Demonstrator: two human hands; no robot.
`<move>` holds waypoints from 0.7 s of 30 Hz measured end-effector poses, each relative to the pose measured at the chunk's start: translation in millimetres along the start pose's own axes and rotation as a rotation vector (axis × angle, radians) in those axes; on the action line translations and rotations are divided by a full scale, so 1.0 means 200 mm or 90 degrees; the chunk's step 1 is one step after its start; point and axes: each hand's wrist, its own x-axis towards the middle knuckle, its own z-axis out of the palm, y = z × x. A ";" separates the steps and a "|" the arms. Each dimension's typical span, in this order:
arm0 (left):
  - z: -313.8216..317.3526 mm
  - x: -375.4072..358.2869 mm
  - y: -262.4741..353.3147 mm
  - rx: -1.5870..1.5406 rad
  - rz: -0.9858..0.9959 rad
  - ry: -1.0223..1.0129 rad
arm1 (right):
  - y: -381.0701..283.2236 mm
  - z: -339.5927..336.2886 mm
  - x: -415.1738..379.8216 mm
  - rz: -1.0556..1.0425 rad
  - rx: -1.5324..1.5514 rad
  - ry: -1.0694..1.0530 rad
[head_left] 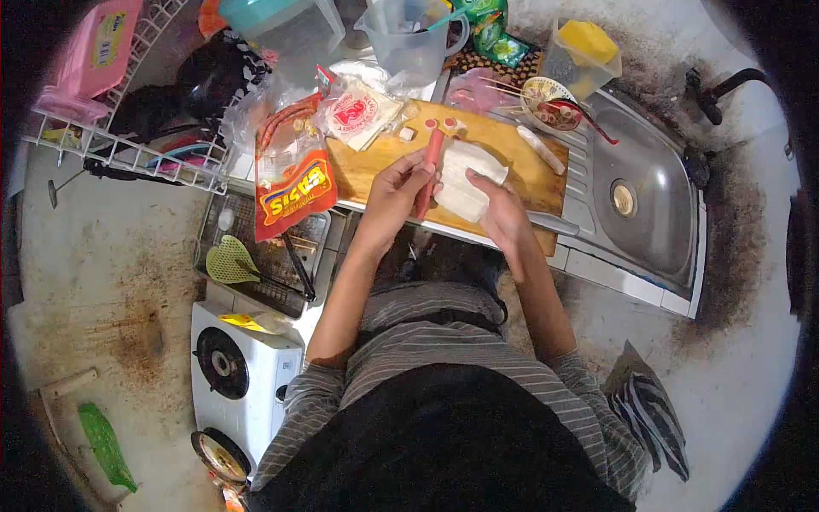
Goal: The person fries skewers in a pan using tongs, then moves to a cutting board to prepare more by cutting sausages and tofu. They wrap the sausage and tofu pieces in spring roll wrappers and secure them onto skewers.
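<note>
Upright between the fingers of my left hand [394,198] is a pinkish-red sausage [434,152]. My right hand [505,212] pinches a thin white wrapper sheet [467,171], its thumb lying on top. The sheet's left edge meets the sausage and my left fingertips. Both hands are over the near edge of a wooden cutting board [367,166]. Sausage slices [430,125] and a small white cube [407,134] lie on the board's far side. A knife [553,224] rests at the right, partly hidden by my right hand. A long white piece [541,150] lies farther right.
An open red sausage packet [294,192] and a wrapper package [354,115] stand left. Beyond the board is a bowl with skewers [548,92]. A metal sink [653,226] is right. A stove [243,363] and a green slotted spatula [230,260] are lower left.
</note>
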 end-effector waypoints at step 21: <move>-0.01 0.04 0.27 0.677 0.423 0.049 | 0.09 0.05 0.09 0.002 0.086 0.004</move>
